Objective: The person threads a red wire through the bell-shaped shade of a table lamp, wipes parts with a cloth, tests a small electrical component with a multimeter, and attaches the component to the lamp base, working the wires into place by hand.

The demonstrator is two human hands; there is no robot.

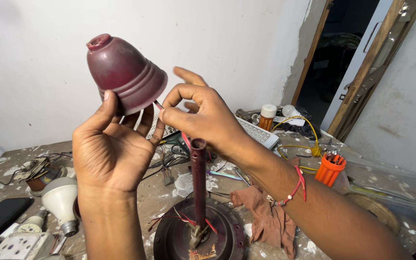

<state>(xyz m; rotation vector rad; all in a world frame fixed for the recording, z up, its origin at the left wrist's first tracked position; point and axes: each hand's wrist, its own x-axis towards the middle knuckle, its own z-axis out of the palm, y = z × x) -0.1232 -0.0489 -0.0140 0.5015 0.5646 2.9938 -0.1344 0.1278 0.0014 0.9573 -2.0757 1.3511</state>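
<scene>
My left hand (109, 147) holds a maroon bell-shaped cover (123, 72) up in the air, thumb on its rim, open mouth facing down and right. My right hand (203, 115) pinches a thin red wire (159, 105) right at the cover's rim. The wire runs down toward the top of a maroon tube (199, 183). This tube stands upright from a round maroon motor body (229, 233) on the table below my hands. More red wires lie at the tube's base.
On the spattered workbench (179, 185) lie a brown rag (266, 216), a white bulb (59, 197), a white remote (260, 132), an orange holder (330, 168), an orange-capped bottle (267, 116), yellow cable (309, 144), tangled wires (39, 166). A doorway (338, 53) stands at right.
</scene>
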